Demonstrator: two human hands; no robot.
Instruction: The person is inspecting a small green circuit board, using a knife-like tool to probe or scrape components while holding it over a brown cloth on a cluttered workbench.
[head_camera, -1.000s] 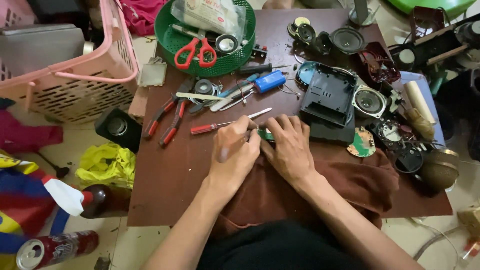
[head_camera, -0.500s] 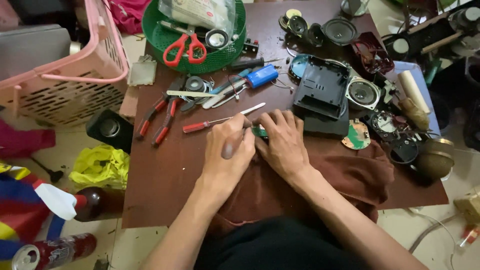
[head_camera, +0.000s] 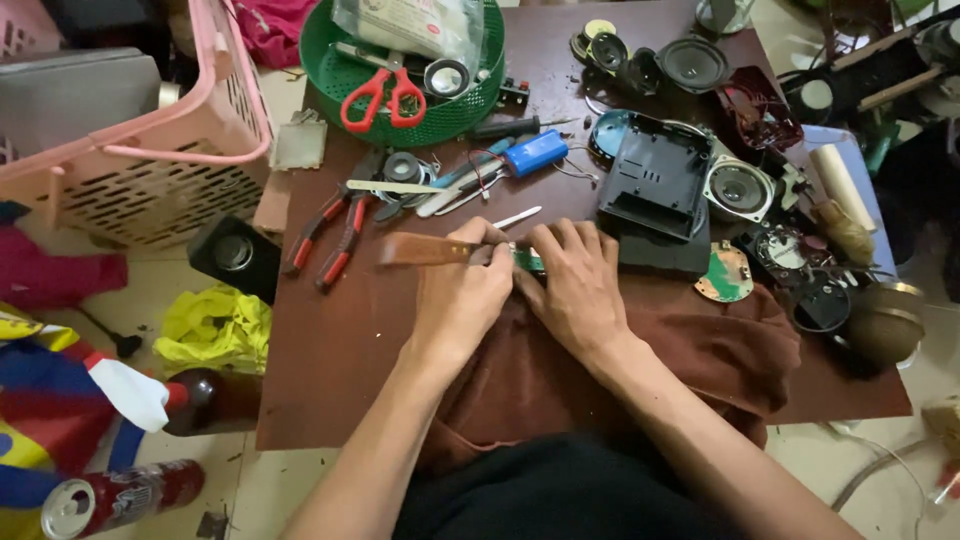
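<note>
Changed since half a second ago: red-handled screwdriver (head_camera: 425, 250) lifted off the table and now gripped in the left hand (head_camera: 462, 290), handle blurred and sticking out to the left; earlier lying flat just left of that hand. Both hands otherwise unmoved, side by side at the table's middle.

Left hand closed around the screwdriver shaft, tip aimed right at a small green circuit board (head_camera: 529, 262). Right hand (head_camera: 575, 285) with fingers held together, pressing down on the board, which rests at the far edge of a brown cloth (head_camera: 700, 350).

Hard to make out: most of the board, covered by the fingers; the screwdriver tip, hidden between the two hands; the handle's outline, smeared.

Surroundings, left to right: drink can (head_camera: 110, 497) on the floor near left; pink basket (head_camera: 150, 150) cut off by the left and far edges; yellow rag (head_camera: 215, 325); red pliers (head_camera: 335, 235) on the dark brown table (head_camera: 330, 370); green tray (head_camera: 440, 120) with red scissors (head_camera: 385, 95) at the far edge; blue battery (head_camera: 535, 152); black plastic casing (head_camera: 655, 190); loose speaker (head_camera: 738, 188) at right.
</note>
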